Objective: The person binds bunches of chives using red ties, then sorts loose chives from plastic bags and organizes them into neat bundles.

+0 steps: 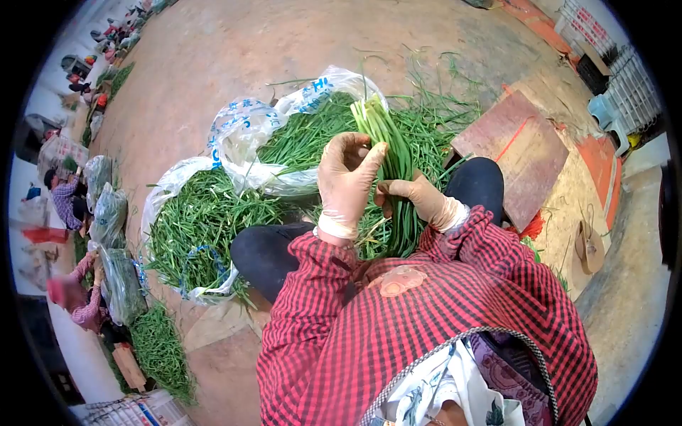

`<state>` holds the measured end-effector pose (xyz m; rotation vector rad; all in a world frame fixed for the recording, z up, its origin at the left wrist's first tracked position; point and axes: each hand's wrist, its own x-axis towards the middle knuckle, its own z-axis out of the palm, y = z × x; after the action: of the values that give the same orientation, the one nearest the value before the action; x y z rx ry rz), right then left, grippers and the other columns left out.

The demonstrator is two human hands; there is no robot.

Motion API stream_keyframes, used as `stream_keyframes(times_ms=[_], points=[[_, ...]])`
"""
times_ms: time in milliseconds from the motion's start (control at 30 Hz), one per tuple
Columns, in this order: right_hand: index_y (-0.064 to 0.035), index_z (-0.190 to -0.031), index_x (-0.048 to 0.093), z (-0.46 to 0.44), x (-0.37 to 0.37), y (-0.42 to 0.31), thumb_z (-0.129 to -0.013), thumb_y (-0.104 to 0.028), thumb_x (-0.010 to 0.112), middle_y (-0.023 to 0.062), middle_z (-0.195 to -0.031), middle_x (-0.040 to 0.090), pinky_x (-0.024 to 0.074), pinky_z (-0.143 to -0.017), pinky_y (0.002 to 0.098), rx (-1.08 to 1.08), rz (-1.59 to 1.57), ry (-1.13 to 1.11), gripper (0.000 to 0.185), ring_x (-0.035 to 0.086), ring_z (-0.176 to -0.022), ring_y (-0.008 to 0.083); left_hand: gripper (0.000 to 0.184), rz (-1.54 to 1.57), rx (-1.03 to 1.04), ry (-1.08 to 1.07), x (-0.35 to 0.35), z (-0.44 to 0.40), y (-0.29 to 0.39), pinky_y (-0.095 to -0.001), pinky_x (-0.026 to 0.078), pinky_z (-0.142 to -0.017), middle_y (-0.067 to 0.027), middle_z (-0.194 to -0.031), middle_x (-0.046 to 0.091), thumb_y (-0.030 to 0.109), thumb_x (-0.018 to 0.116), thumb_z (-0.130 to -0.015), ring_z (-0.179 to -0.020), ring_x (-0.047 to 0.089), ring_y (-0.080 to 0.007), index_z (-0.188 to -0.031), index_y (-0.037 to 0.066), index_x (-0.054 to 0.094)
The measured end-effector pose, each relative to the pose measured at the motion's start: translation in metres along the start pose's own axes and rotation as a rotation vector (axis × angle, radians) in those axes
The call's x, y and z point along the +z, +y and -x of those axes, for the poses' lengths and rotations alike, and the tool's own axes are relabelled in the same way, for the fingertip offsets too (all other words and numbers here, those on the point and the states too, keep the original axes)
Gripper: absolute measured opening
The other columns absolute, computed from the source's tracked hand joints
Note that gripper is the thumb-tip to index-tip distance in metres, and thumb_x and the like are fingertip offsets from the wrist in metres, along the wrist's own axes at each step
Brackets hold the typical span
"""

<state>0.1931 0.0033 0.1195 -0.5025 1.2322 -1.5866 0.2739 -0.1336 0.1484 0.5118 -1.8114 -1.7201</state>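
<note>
A bunch of chives [403,158] stands tilted in front of my body, pale stem ends up and green leaves hanging down. My right hand [424,199], in a pale thin glove, is wrapped around its middle. Also gloved, my left hand [347,181] is at the upper left of the bunch, fingers curled and thumb tip against the stems. What lies between those fingertips is hidden. Behind the bunch, an open plastic bag [245,136] holds loose chives [309,135]. Another heap of chives [206,220] fills a white bag beside my left knee.
A reddish board [515,153] lies to the right, near a roll of tape [589,246]. Stray chives are scattered on the floor [277,42]. At the left, a person [82,291] handles full plastic bags [122,284] beside a chive pile [160,348]. Crates [631,89] stand far right.
</note>
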Motion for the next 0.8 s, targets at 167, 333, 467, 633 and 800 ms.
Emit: stream_keyframes(times_ms=[167, 333, 467, 633, 800], points=[[0.0002, -0.13, 0.049, 0.002, 0.004, -0.002, -0.089, -0.019, 0.063, 0.0076, -0.081, 0.063, 0.0512, -0.061, 0.0283, -0.084, 0.047, 0.009, 0.048, 0.062, -0.066, 0.0158, 0.018, 0.16, -0.099, -0.027, 0.0, -0.008, 0.002, -0.0236, 0.051, -0.061, -0.0013, -0.082, 0.064, 0.015, 0.071, -0.087, -0.07, 0.059, -0.0078, -0.095, 0.001, 0.063], [-0.003, -0.123, 0.053, 0.001, -0.01, 0.003, -0.085, -0.018, 0.069, 0.0055, -0.081, 0.061, 0.0524, -0.06, 0.027, 0.01, -0.108, -0.023, 0.044, 0.062, -0.066, 0.0139, 0.012, 0.266, -0.073, 0.016, -0.004, -0.017, 0.005, -0.0226, 0.045, -0.058, 0.0013, -0.079, 0.063, 0.018, 0.069, -0.088, -0.066, 0.054, -0.0065, -0.09, 0.008, 0.065], [-0.0019, -0.12, 0.054, 0.009, -0.021, -0.018, -0.082, -0.011, 0.066, 0.0051, -0.077, 0.061, 0.0521, -0.063, 0.0306, -0.047, -0.259, 0.097, 0.04, 0.061, -0.063, 0.0158, 0.012, 0.568, 0.081, 0.361, -0.04, -0.044, 0.029, -0.0259, 0.046, -0.072, -0.0035, -0.087, 0.062, 0.02, 0.061, -0.092, -0.077, 0.057, -0.0126, -0.09, 0.009, 0.064], [-0.0021, -0.116, 0.057, 0.041, -0.093, -0.084, -0.083, -0.019, 0.063, 0.0014, -0.075, 0.058, 0.0483, -0.057, 0.0239, -0.351, -0.351, 0.46, 0.037, 0.056, -0.057, 0.0096, 0.02, 0.607, 0.13, 0.297, -0.153, -0.067, 0.008, -0.02, 0.047, -0.06, -0.0026, -0.096, 0.064, 0.017, 0.054, -0.095, -0.071, 0.057, -0.0071, -0.111, 0.008, 0.063], [-0.0061, -0.125, 0.057, 0.11, -0.204, -0.183, -0.085, -0.025, 0.065, -0.0024, -0.074, 0.055, 0.0418, -0.05, 0.019, -0.559, 0.171, 0.663, 0.045, 0.048, -0.054, 0.0037, 0.022, -0.109, -0.151, 0.178, -0.079, -0.051, -0.018, -0.0199, 0.034, -0.053, 0.0025, -0.08, 0.064, 0.028, 0.059, -0.094, -0.061, 0.044, -0.0049, -0.103, 0.01, 0.067]])
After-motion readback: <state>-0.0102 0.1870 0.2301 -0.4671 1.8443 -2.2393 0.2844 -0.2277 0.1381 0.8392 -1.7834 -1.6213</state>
